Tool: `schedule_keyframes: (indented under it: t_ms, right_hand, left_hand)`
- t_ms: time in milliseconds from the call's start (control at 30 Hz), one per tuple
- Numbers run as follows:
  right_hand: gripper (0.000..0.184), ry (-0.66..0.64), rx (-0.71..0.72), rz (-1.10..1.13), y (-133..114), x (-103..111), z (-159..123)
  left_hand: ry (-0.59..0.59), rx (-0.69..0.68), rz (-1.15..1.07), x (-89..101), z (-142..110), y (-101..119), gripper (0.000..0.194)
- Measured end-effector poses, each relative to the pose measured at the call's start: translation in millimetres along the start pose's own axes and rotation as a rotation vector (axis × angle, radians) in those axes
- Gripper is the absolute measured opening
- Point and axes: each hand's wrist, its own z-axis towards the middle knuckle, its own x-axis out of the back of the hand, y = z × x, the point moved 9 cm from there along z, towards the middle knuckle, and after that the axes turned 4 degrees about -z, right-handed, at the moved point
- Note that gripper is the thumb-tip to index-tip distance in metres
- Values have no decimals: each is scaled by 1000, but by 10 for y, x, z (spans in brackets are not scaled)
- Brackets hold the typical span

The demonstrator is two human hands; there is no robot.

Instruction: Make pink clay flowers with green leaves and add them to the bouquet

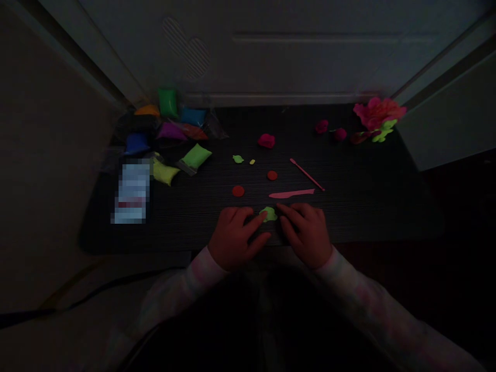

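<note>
A flattened piece of light green modelling clay [270,213] lies near the front edge of the dark table. My left hand [237,237] rests beside it, index fingertip on the clay and thumb held apart. On the other side, my right hand [307,232] is close to the clay with fingers spread and nothing in them. Just beyond lie a pink clay knife [291,194] and a thin pink modelling stick [307,174]. Two flat red clay discs [237,191] sit farther up, with a small green leaf shape [237,159] and a tiny yellow bit [252,162] behind them.
Bags of coloured clay [196,158] are grouped at the left, behind a phone with a blurred screen [132,191]. A magenta lump [266,140] stands mid-table. Pink flower-like pieces [380,112] and a yellow-green figure [385,131] sit at the back right, against a pale panel [294,67].
</note>
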Motion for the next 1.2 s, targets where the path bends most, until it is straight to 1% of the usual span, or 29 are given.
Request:
schedule_keyframes:
  t_ms: [133, 233, 367, 500, 700, 733, 800, 900, 967, 1033, 1200]
  right_hand:
    - [23, 16, -71, -23, 19, -21, 77]
    - [19, -8, -119, 7, 24, -48, 114]
    - [14, -51, -180, 66, 41, -74, 150]
    - [11, -53, -218, 74, 50, -64, 190]
    - [14, -39, -230, 65, 15, -59, 204]
    - [15, -36, -222, 69, 7, -60, 203]
    - [17, -24, -199, 85, 1, -56, 197]
    - [20, 17, -154, 121, 28, -22, 177]
    - [24, 49, -125, 150, 61, 10, 151]
    - [25, 82, -107, 178, 96, 41, 116]
    - [24, 128, -91, 214, 134, 66, 52]
  left_hand:
    - [156, 114, -87, 146, -21, -139, 30]
    - [211, 113, -97, 188, -32, -146, 26]
    - [239, 125, -105, 204, -42, -155, 25]
    - [250, 128, -113, 213, -50, -160, 25]
    - [265, 124, -114, 215, -56, -175, 26]
    - [262, 120, -117, 210, -54, -170, 26]
    - [220, 95, -101, 169, -36, -131, 27]
    - [91, 26, 21, 49, 2, -17, 34]
    - [14, 3, 104, -30, 16, 31, 39]
    - [-21, 7, 129, -70, 21, 41, 41]
    - [-37, 7, 144, -99, 9, 37, 43]
